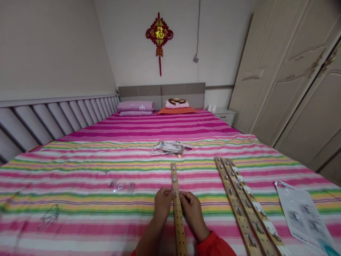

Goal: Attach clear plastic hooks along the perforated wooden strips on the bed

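A narrow tan strip with rows of holes lies lengthwise on the bed in front of me. Several small shiny metal pieces sit along its far half. My left hand is closed at the strip's left edge, its thumb and fingers pinched together there. Opposite it, my right hand is closed at the right edge, fingers bent. Between the fingertips of both hands lies one metal piece on the strip. Whether the fingers touch that piece is too small to tell.
On the right lie more tan strips bearing metal pieces and white round parts, beside a clear plastic bag of metal parts. Ahead is a pile of packets. Small clear packaging and tangled thin wire or thread lie left.
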The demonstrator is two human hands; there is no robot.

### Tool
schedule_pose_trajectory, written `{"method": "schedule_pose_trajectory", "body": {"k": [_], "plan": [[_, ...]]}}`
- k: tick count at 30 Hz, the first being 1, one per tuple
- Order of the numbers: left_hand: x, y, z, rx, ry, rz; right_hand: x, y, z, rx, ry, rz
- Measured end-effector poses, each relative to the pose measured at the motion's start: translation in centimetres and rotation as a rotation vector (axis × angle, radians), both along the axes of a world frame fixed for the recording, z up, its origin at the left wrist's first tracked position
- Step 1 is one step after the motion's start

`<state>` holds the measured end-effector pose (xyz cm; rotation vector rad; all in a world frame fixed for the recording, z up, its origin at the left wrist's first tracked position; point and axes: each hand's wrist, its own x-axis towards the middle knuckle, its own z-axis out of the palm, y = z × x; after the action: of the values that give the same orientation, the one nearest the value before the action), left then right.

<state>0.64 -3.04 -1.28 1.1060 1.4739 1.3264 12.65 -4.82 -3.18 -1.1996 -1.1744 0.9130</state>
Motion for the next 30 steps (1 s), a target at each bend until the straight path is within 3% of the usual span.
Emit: {"method": "schedule_pose_trajectory", "body": {"k": [11,17,20,23,26,30], "plan": [[0.3,0.1,-0.3,-0.011,-0.051,0.022,-0.1,-0.2,0.0,-0.005,0.018,-0.02],[-0.2,-0.9,0.9,-0.018,-0.084,0.0,-0.1,-0.7,0.6,-0.03,0.121,-0.064],[-2.7,-2.2,2.0,0.043,-0.083,0.046,0.2,-1.1,1.0,-0.036,0.186,-0.044],[-7.1,-3.3,2.4,0.131,-0.026,0.224,0.5,-1.3,1.3,-0.042,0.223,-0.03],[-11.8,-3.6,2.0,0.094,0.077,0.444,0.6,-1.4,1.3,-0.039,0.241,-0.027],[-15.2,-2.9,1.6,0.006,0.286,0.535,0.5,-1.4,1.2,-0.035,0.25,-0.022]]}}
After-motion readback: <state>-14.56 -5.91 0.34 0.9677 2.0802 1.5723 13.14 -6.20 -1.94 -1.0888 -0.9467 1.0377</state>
